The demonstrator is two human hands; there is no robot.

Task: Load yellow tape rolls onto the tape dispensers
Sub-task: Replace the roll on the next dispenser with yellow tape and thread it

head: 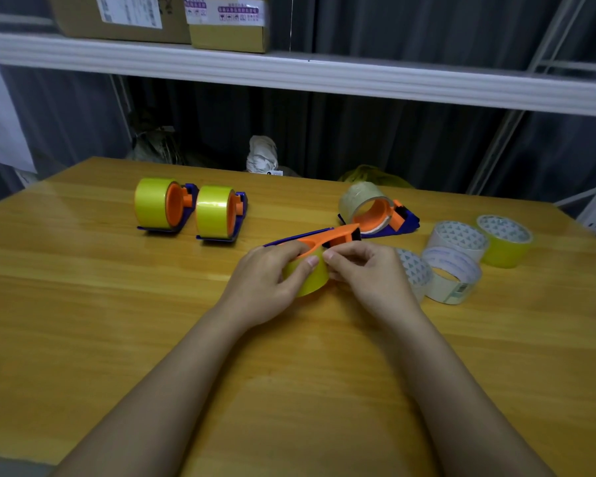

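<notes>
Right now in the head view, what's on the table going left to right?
Loaded dispenser with yellow roll → second loaded dispenser → left hand → yellow roll on the held dispenser → right hand → white roll → loose yellow roll. The dispenser with clear tape sits farther back, above the right hand.

Both hands cover most of the yellow tape roll (310,278) — box labels (236,10) up top are too blurry to read.
</notes>
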